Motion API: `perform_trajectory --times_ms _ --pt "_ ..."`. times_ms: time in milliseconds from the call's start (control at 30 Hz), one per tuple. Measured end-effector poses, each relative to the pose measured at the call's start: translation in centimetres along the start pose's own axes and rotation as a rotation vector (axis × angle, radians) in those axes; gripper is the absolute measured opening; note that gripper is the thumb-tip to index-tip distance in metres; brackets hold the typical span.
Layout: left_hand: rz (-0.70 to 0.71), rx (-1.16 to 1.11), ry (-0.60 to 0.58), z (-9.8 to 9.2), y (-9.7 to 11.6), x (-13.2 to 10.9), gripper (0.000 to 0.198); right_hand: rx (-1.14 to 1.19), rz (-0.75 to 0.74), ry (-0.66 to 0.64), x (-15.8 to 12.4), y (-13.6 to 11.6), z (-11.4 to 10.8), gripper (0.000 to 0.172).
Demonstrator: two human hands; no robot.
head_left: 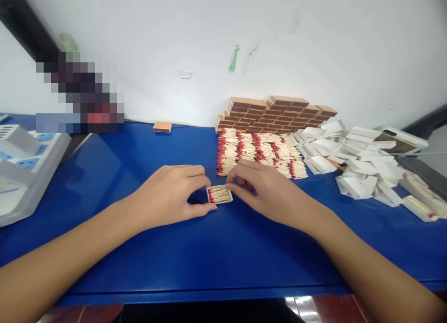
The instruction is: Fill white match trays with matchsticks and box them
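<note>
A small white tray [220, 194] full of red-tipped matches lies on the blue table, between my hands. My left hand [178, 190] grips its left end between thumb and fingers. At its right end, my right hand [260, 185] has thumb and fingers bent together by the tray's corner; whether anything is between them is too small to tell. Just behind my right hand, rows of loose matches [258, 151] cover the table. Behind those, closed brown matchboxes [275, 116] are stacked against the wall.
White empty trays [359, 151] are heaped at the right, near a phone-like object [401, 141]. A single matchbox [162, 127] sits at the back left. A light grey plastic holder [38, 174] stands at the far left. The table's front edge [209, 296] runs below my arms.
</note>
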State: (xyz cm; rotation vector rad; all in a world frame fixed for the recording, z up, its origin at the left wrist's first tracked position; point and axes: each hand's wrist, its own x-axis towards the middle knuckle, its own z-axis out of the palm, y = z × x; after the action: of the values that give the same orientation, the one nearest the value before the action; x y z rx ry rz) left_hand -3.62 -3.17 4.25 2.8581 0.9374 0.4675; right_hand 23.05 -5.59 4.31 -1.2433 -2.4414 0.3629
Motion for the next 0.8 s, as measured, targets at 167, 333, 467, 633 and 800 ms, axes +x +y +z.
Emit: perform_trajectory --times_ms 167,333,467,633,800 --pt "0.0 0.006 -0.006 -0.1 0.1 0.0 0.025 -0.137 0.068 0.033 0.5 2.3 0.2 0.005" --pt "-0.01 0.008 -0.015 0.0 0.0 0.0 0.026 -0.097 0.094 -0.013 0.7 3.3 0.3 0.009" --pt "-0.011 0.005 -0.016 0.0 0.0 -0.1 0.025 -0.094 0.109 0.004 0.7 3.4 0.3 0.005" --pt "0.001 0.012 -0.009 0.0 0.0 -0.1 0.027 -0.061 0.109 -0.029 0.7 3.7 0.1 0.011" --pt "-0.002 0.008 -0.014 0.0 0.0 -0.1 0.026 -0.039 0.129 -0.068 0.7 3.4 -0.1 0.012"
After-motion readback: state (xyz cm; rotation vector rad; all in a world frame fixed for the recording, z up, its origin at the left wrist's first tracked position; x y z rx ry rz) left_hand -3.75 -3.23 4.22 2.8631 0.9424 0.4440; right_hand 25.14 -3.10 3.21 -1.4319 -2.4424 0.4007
